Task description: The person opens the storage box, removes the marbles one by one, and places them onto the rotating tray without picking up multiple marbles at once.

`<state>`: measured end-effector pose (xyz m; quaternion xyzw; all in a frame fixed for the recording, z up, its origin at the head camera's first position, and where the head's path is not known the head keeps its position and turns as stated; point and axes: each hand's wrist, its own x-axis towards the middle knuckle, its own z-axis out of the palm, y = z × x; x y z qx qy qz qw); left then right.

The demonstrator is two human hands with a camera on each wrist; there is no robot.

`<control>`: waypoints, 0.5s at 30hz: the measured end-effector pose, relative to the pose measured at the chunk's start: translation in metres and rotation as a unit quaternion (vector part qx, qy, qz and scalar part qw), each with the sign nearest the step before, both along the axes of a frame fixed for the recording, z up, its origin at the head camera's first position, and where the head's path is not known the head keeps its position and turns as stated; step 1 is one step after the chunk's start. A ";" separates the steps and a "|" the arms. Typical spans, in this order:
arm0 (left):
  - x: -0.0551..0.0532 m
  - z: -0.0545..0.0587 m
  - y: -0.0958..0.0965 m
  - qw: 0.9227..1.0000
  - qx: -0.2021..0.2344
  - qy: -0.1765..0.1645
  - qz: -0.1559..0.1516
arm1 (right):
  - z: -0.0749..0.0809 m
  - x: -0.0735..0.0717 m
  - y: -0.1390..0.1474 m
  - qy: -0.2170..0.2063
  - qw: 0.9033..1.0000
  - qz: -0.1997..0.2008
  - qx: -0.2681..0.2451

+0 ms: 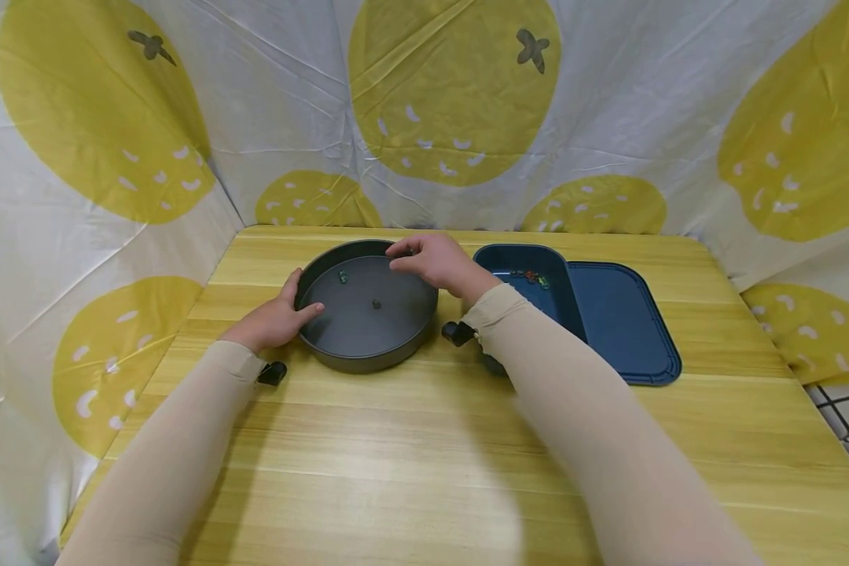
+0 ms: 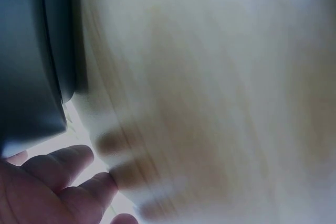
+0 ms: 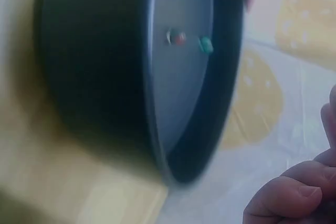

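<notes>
Right hand (image 1: 435,259) over pan (image 1: 354,334), left hand (image 1: 276,318) gripping its rim

Head: a green piece (image 1: 343,277) and middle piece (image 1: 376,303) lie in the round pan; the tub (image 1: 571,303) stands right, right hand nearer.

Left wrist: the pan's outer wall.

Right wrist: middle piece looks reddish, not dark; whether the right hand pinches anything, I cannot tell.

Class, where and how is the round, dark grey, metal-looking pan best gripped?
I'd grip the pan by its upright wall, from the left and right sides, thumbs over the rim, fingers outside. It is round, lies flat with its open side up and shows no handle, so opposite grips should balance it. The left hand grips the left side. Keep it level: small pieces lie inside.
</notes>
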<state>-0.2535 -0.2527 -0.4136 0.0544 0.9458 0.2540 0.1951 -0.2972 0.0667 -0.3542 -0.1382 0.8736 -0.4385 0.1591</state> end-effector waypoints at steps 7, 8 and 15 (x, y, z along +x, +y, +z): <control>0.000 0.000 -0.001 1.000 0.000 -0.003 -0.002 | 0.003 -0.007 0.062 -0.023 0.998 -0.057 -0.030; 0.000 0.000 -0.001 1.000 0.000 -0.002 -0.002 | 0.001 -0.008 0.072 -0.025 0.997 -0.068 -0.031; 0.000 -0.001 -0.001 1.000 0.001 0.001 -0.007 | -0.014 -0.012 0.125 -0.021 0.994 -0.105 0.025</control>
